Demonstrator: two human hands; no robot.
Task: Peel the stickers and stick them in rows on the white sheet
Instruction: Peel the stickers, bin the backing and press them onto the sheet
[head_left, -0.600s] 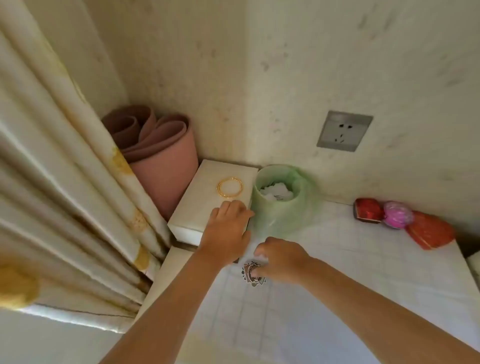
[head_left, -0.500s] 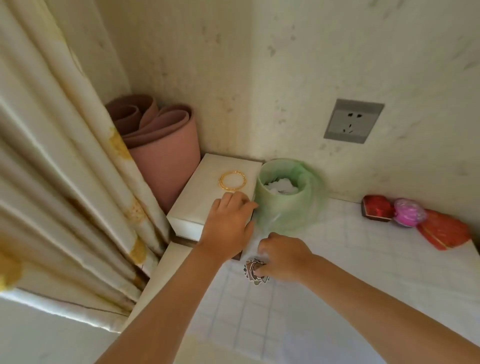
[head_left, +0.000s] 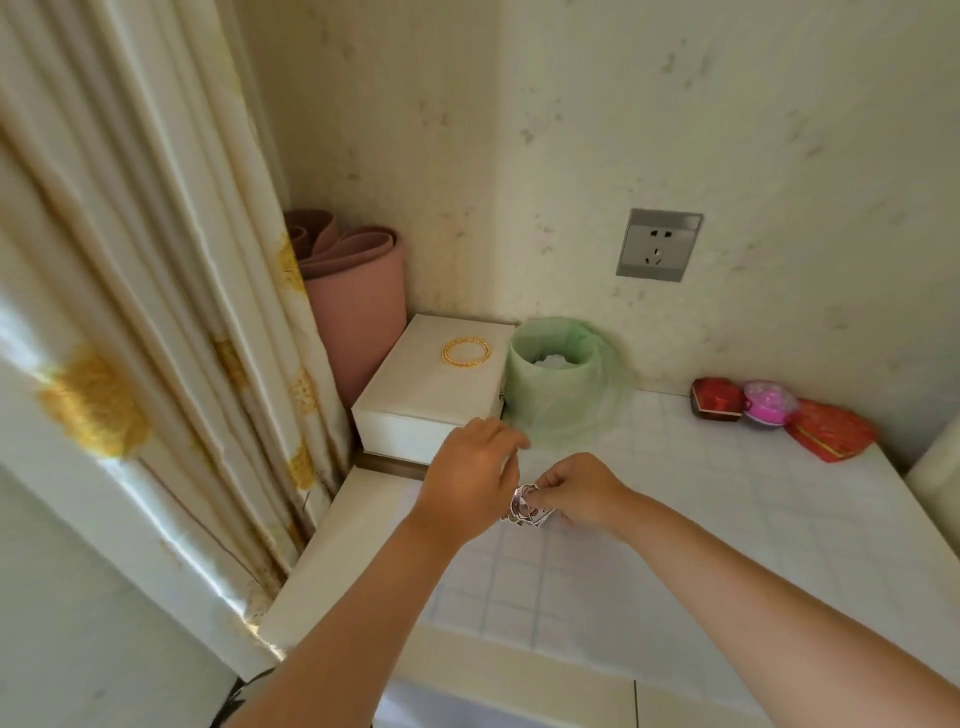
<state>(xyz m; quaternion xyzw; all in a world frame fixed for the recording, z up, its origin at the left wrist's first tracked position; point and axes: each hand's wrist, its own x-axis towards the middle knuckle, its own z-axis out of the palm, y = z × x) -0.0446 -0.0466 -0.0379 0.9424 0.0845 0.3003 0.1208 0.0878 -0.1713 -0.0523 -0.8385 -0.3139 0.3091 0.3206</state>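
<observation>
My right grip (head_left: 582, 488) pinches the stickers (head_left: 524, 508), my left grip (head_left: 470, 473) curls beside them, hold unclear, and 0 look stuck on the sheet (head_left: 727, 519), so every row remains.

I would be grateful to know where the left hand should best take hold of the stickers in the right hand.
Probably the free lower-left edge of the stickers, pinched from the left. The right hand grips their right side, so only that edge sticks out, facing the left hand just beside it. Being thin and flat, they suit a fingertip pinch.
</observation>
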